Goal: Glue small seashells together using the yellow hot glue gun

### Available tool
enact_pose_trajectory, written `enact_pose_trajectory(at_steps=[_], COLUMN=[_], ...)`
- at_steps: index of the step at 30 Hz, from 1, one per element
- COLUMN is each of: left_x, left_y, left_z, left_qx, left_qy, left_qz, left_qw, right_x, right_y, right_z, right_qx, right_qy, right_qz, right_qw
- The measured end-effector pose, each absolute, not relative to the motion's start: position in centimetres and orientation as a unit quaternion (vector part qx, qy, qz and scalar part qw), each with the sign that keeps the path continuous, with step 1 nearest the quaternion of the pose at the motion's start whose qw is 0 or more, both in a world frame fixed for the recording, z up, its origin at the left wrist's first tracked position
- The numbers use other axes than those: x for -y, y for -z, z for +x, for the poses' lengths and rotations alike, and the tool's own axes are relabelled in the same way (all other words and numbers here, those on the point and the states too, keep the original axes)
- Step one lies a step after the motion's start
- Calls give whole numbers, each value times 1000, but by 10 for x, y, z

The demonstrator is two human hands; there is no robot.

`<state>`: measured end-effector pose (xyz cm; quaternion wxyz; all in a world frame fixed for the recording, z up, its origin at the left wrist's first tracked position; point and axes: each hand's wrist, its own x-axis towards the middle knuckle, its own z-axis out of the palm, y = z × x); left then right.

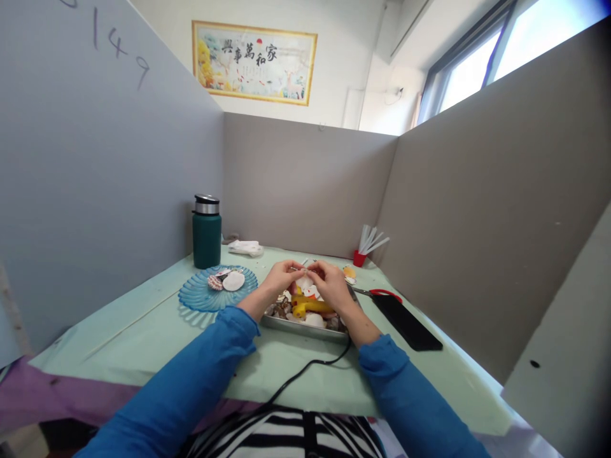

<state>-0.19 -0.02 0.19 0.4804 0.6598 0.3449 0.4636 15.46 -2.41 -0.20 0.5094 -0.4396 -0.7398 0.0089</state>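
Note:
Both hands meet above a shallow metal tray full of shells and a yellow tool. My left hand and my right hand pinch a small pale shell between their fingertips, fingers curled. Blue sleeves cover both forearms. What else the fingers hold is too small to make out.
A blue glass plate with a few shells lies left of the tray, a dark green flask behind it. Red-handled scissors and a black flat case lie on the right, a red cup of white sticks at the back. A black cable runs toward me. Partition walls enclose the green tabletop.

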Motion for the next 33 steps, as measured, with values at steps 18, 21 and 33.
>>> enact_pose_trajectory(at_steps=[18,21,33], left_x=[-3,-6,-5], left_y=[0,2,1], left_z=[-3,-5,-7], left_qx=[-349,-335,-306], left_qy=[-463,-463,-468], left_qz=[644,656,654], left_qw=[499,493,510], right_x=[22,20,19], right_y=[3,5,4], right_z=[157,158,157], right_qx=[746,741,709], right_qy=[-16,-51,-154], right_qz=[-426,-419,-412], right_qw=[512,522,551])
